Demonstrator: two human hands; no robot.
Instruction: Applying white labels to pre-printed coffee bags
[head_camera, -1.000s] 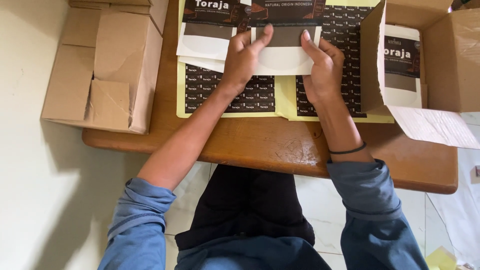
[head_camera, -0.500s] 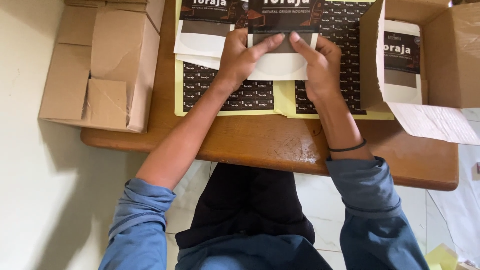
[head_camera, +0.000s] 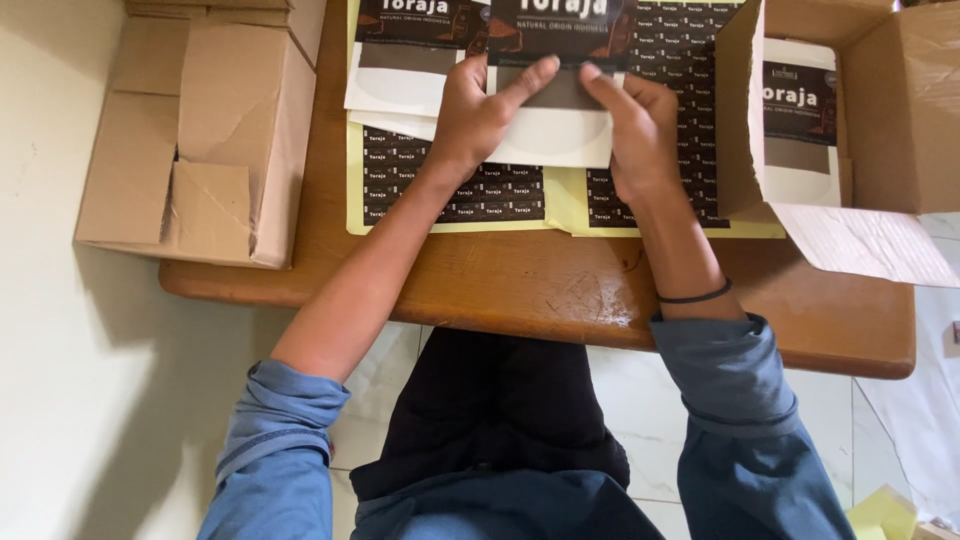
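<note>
From my remote view I see both hands pressed flat on a white pouch (head_camera: 545, 135) with a dark label band, lying at the far middle of the wooden counter (head_camera: 520, 285). My left hand (head_camera: 480, 115) rests on the pouch's left part, fingers stretched rightward over the grey window; my right hand (head_camera: 635, 125) covers its right edge, fingertips almost meeting those of the left, neither closed around it. The pouch lies on top of yellow sticker sheets (head_camera: 450, 195) printed with rows of small dark labels. A second pouch (head_camera: 400, 70) sits just left of it, partly underneath. To the right stands an open cardboard box (head_camera: 860, 130) with another pouch (head_camera: 800, 120) upright inside. At the counter's left end lies a closed cardboard box (head_camera: 210, 130). A black band (head_camera: 695, 296) circles my right wrist.
</note>
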